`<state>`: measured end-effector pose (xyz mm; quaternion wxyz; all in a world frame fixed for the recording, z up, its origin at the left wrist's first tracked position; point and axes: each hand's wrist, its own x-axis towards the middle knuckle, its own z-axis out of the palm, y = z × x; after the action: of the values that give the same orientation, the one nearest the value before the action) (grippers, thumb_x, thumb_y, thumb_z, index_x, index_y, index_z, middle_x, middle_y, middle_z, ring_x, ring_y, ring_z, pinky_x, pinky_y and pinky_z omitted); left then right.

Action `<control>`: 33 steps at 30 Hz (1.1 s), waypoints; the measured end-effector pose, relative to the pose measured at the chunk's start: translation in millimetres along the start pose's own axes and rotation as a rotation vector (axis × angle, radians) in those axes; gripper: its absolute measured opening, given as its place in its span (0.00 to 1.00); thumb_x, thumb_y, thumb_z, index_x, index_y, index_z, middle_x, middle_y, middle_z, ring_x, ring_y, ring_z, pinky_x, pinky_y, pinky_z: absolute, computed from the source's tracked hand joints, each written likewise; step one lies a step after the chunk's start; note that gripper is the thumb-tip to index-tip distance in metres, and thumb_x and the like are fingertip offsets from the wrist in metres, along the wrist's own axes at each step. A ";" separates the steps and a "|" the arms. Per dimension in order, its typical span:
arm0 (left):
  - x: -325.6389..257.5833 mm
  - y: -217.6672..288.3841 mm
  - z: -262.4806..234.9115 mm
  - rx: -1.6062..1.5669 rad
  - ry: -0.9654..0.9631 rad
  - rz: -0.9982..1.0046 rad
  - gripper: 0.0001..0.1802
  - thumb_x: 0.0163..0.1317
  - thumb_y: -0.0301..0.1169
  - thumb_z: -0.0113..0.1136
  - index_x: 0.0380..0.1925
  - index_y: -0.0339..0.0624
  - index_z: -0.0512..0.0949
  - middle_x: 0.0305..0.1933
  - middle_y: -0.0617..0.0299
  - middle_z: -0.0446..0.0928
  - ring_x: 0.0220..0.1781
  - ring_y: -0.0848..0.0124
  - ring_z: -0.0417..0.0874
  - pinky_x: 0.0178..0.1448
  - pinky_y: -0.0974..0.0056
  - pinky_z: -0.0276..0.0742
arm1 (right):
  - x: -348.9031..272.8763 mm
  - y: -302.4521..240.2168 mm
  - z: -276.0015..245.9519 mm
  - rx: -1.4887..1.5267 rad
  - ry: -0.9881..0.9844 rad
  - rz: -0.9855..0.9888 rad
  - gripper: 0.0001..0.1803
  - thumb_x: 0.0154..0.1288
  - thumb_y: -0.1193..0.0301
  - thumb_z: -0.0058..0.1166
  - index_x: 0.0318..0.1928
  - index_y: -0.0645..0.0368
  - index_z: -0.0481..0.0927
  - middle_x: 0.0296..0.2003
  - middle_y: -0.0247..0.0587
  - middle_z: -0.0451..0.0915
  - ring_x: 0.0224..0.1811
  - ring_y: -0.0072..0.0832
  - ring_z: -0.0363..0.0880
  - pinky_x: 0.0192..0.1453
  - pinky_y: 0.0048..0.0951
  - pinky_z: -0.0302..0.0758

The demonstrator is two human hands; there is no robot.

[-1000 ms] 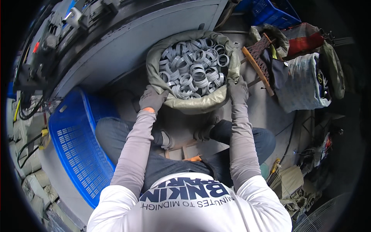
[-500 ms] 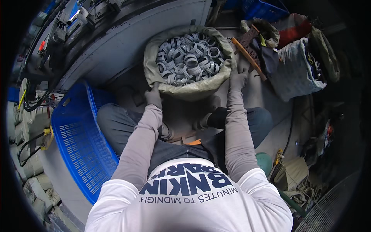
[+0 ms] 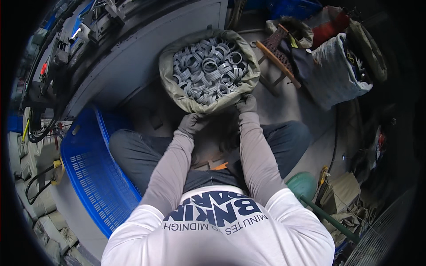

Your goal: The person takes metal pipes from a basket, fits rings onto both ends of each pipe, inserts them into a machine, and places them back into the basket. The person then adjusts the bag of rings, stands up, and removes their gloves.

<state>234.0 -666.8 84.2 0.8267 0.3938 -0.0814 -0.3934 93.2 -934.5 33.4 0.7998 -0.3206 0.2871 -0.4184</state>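
Note:
A pale green woven sack (image 3: 167,76) with its rim rolled back stands in front of me, filled with grey ring-shaped parts (image 3: 210,65). My left hand (image 3: 192,123), in a dark grey glove, is closed on the near left edge of the sack. On the near right edge, my gloved right hand (image 3: 247,103) is closed on the sack too. Some fingers of both hands are hidden by the sack's side.
A blue plastic basket (image 3: 91,177) stands at my left. Beyond it is a grey metal cabinet (image 3: 146,53) with machinery. A wooden-framed stool (image 3: 278,63) and a filled white sack (image 3: 332,66) are at the far right. A green object with a long handle (image 3: 304,186) lies near right.
Both hands have moved closer together along the sack's near rim. The sack has turned or tilted slightly, and it sits a little further left in view.

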 end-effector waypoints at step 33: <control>163.8 177.9 -133.8 1.620 0.598 0.333 0.21 0.73 0.33 0.55 0.62 0.34 0.76 0.52 0.34 0.83 0.48 0.37 0.86 0.51 0.44 0.84 | 178.8 -102.3 205.7 -1.455 -0.198 -0.597 0.32 0.77 0.48 0.48 0.62 0.63 0.81 0.56 0.61 0.84 0.62 0.53 0.82 0.67 0.44 0.76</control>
<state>508.7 -637.7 92.2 0.3266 0.9289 -0.1718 0.0307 279.9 -1076.5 205.8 0.2650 -0.8623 0.3177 -0.2920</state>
